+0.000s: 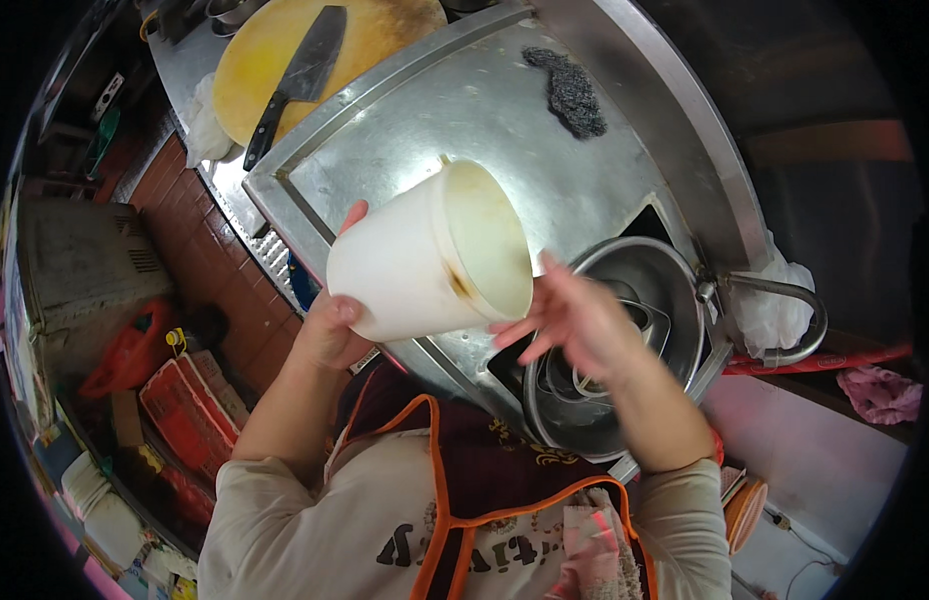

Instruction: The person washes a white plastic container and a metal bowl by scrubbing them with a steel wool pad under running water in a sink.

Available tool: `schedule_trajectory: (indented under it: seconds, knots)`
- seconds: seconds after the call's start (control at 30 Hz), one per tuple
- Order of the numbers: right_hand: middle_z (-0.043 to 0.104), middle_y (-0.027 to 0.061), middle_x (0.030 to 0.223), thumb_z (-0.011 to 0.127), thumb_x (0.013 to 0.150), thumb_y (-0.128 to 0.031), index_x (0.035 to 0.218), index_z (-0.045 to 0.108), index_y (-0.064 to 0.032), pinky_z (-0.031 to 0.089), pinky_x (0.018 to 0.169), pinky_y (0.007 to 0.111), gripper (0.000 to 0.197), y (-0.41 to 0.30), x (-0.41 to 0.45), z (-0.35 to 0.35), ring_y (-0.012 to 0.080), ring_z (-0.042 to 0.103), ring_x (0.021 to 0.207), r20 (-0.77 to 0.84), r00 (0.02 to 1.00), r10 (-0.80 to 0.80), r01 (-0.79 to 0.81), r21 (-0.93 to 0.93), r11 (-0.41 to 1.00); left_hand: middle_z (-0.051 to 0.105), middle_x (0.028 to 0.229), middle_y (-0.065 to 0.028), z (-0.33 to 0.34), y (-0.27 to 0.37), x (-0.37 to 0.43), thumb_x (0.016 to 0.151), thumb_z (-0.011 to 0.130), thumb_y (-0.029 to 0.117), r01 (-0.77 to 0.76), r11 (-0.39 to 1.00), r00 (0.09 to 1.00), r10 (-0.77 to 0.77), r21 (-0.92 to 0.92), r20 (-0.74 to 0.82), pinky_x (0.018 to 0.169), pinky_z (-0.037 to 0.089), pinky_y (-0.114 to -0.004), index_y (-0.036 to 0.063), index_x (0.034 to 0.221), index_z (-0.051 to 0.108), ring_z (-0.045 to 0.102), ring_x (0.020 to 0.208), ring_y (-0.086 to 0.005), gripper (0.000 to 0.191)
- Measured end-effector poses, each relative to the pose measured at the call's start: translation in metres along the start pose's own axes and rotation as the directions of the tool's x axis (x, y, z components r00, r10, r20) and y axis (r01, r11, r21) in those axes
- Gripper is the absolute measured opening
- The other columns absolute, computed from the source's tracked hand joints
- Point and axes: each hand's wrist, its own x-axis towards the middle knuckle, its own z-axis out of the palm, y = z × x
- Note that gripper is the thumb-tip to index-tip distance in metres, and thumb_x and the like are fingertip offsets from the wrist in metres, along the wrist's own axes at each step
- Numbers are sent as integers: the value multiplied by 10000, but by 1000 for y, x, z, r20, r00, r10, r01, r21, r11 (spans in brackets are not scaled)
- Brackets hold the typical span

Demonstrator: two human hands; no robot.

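Observation:
A white plastic bucket lies tilted above the steel counter, its open mouth turned to the right. My left hand grips it near its base, thumb on the near side and a fingertip showing behind. Beside the rim is my right hand, fingers spread and slightly blurred; whether its fingertips touch the rim I cannot tell. Brown stains mark the rim. Below my right forearm, a large metal basin with metal ware inside sits at the sink opening. A dark steel-wool scourer rests on the counter.
A cleaver lies on a round yellowed cutting board at the upper left. The counter has a raised metal edge. A curved faucet stands right of the basin, by a white plastic bag. Red crates stand lower left.

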Motion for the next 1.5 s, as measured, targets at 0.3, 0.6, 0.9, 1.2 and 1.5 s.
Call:
schedule_trajectory:
  seconds: [0.3, 0.6, 0.9, 1.2, 1.5]
  knots:
    - [532, 178, 1208, 569, 830, -364, 1296, 442, -66, 422, 898, 419, 568, -109, 135, -107, 307, 502, 1118, -32, 391, -920, 44, -998, 54, 509, 1225, -195, -7, 7, 1, 752, 642, 414, 325, 917, 946, -318, -232, 68, 800, 511, -537, 5, 1330, 343, 565, 1045, -358, 768]
    - [553, 115, 1098, 608, 799, -214, 1170, 564, -107, 425, 869, 425, 389, -67, 175, -110, 324, 498, 1022, 43, 400, -915, -85, -993, -84, 467, 1275, -200, -13, -2, -8, 800, 586, 478, 429, 850, 903, -400, -305, 156, 704, 498, -637, 91, 1346, 356, 522, 1081, -440, 707]
    - [578, 80, 933, 632, 719, -61, 1191, 536, -40, 434, 800, 285, 482, 29, 62, -77, 173, 541, 902, -268, 663, -699, 298, -762, 575, 519, 1199, -199, -6, -9, -17, 796, 594, 453, 422, 881, 906, -415, -213, 80, 639, 535, -586, 56, 1309, 383, 584, 989, -393, 682]
    - [575, 111, 976, 624, 745, -107, 1073, 611, -77, 464, 807, 319, 330, 58, 42, -36, 251, 553, 910, 167, 832, -529, 325, -919, 221, 449, 1246, -230, 35, -10, -12, 773, 614, 424, 497, 729, 858, -332, 470, -393, 706, 501, -512, 24, 1347, 317, 539, 1067, -310, 760]
    - [544, 83, 1022, 575, 756, -112, 954, 625, -43, 468, 826, 348, 215, 66, 47, -7, 260, 513, 971, 32, 795, -606, 194, -960, 204, 220, 1442, -204, 65, 6, 0, 545, 805, 436, -174, -731, 964, 9, 659, 265, 1054, 117, -615, 109, 1429, 202, 193, 1354, -362, 1119]
